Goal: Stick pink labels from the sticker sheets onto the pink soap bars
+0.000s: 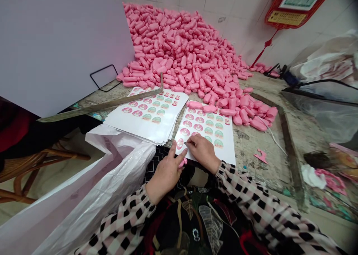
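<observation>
My left hand (pixel 167 170) is closed around a small pink plastic bottle (pixel 183 163), mostly hidden by the fingers. Its fingertips rest by the near edge of a white sticker sheet (pixel 228 150). Over that sheet, my right hand (pixel 201 150) pinches at the edge of a pink oval sticker (pixel 179 143), which sits tilted compared with the others; whether it is fully off the sheet I cannot tell. Rows of pink and green stickers cover the sheet. Several pink bottles (pixel 209 109) lie across its far edge.
A large heap of pink bottles (pixel 179 46) fills the back of the table. Left of my sheet, a stack of sticker sheets (pixel 134 126) lies under a metal bar (pixel 103 107). A white sack (pixel 112 173) hangs at the front left. Plastic bags (pixel 321 102) stand at right.
</observation>
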